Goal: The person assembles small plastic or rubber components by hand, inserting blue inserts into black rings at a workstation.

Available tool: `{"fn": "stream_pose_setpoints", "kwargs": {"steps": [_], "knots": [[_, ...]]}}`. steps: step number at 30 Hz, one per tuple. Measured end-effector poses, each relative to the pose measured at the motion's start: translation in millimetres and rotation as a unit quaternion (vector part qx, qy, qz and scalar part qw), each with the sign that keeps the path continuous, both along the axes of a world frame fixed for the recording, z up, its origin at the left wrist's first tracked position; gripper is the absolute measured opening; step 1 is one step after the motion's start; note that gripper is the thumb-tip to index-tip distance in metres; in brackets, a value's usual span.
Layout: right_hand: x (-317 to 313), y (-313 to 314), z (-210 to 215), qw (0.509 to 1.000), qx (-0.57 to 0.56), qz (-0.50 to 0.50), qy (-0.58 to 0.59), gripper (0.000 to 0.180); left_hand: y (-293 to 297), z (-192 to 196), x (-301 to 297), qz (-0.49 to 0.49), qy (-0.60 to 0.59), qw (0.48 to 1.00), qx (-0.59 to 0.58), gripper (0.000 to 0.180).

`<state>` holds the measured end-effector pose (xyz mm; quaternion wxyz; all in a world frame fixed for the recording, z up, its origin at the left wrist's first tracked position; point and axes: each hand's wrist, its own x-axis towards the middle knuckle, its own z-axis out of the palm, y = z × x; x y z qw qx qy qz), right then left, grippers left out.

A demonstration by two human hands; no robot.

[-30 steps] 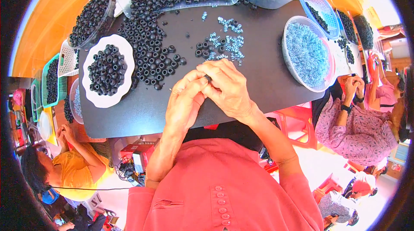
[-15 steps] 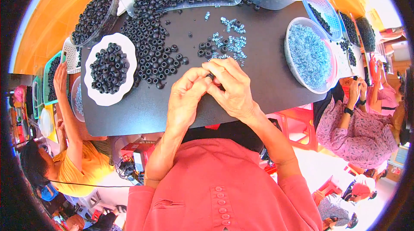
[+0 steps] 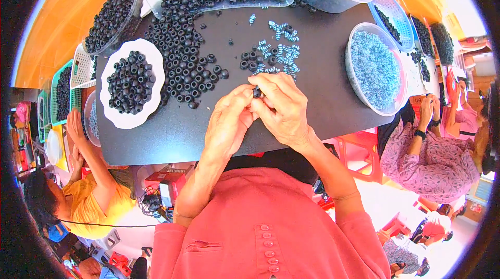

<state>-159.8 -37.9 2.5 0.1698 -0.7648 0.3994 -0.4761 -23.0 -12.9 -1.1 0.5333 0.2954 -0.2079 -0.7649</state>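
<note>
Over the near middle of the dark table, my left hand (image 3: 226, 123) and my right hand (image 3: 285, 108) meet at their fingertips. Pinched between them is a small round black plastic part (image 3: 257, 92); fingers cover most of it. Beyond the hands lie small light-blue coiled springs (image 3: 288, 55) in a loose cluster. A few more black parts (image 3: 252, 60) with holes rest beside those springs. To the left, a heap of the same black parts (image 3: 185, 65) spills over the table.
A white scalloped plate (image 3: 157, 97) of black parts stands at left. At the back is a clear bin (image 3: 229, 5) of them, with a tub (image 3: 338, 5) beside it. On the right sits a bowl (image 3: 359, 97) of blue springs. Co-workers sit on both sides.
My fingers have shifted a little, so more of the black part shows between them. The co-worker in yellow at left has lowered a raised hand.
</note>
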Motion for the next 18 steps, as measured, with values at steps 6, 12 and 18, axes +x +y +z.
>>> {"fn": "stream_pose_setpoints", "kwargs": {"steps": [6,12,18], "knots": [[1.9,-3.4,-2.6,0.998,-0.060,-0.007,0.028,0.034,-2.7,-1.7,0.0,-0.015,-0.016,1.000,-0.019,0.022],[4.6,-2.6,1.4,0.998,-0.049,-0.007,0.041,0.034,-1.4,1.9,-3.1,0.021,-0.001,1.000,0.016,0.021],[3.5,-1.9,0.8,0.999,-0.029,-0.002,0.022,0.037,0.6,-2.4,-0.4,0.015,0.033,0.999,0.007,0.021]]}}
